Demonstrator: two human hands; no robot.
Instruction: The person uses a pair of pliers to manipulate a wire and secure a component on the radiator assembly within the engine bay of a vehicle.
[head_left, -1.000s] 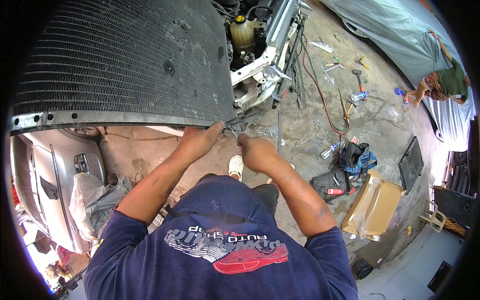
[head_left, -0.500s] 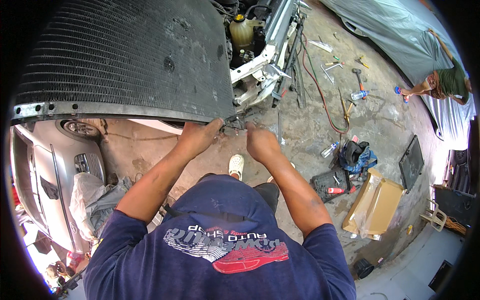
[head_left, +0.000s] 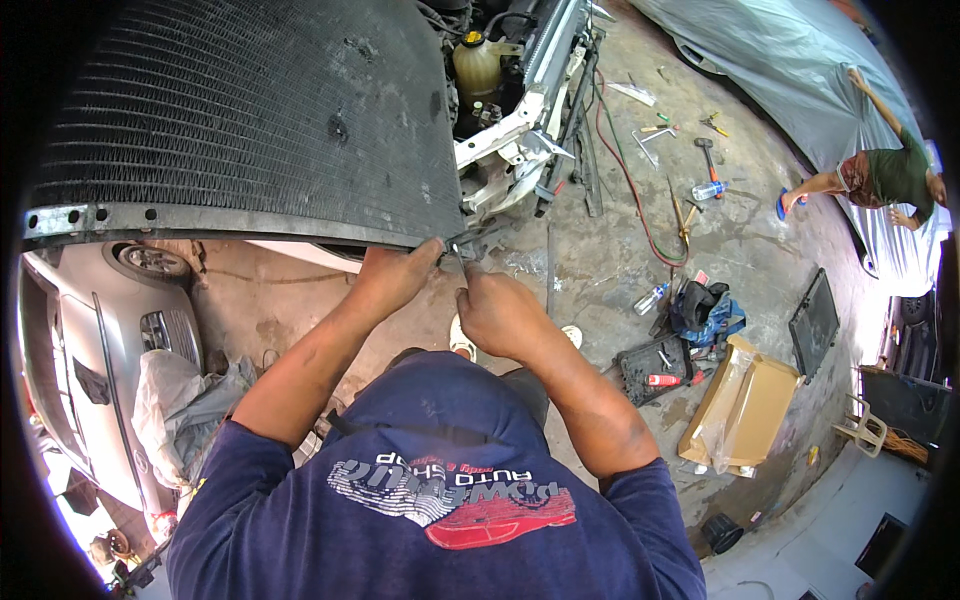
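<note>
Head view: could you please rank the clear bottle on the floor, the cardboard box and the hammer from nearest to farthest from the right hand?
From the right hand:
1. Clear bottle, lying on the floor just to its right.
2. Cardboard box, farther right and lower, beside the open tool case.
3. Hammer, up the floor to the upper right, near the covered car.

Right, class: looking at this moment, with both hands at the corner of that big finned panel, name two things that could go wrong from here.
1. The large black finned radiator panel is held only at its lower corner by the left hand; it might tilt or slip from that grip.
2. The right hand works a small metal fitting at that corner, close to the panel's edge, so fingers could get nicked.
</note>
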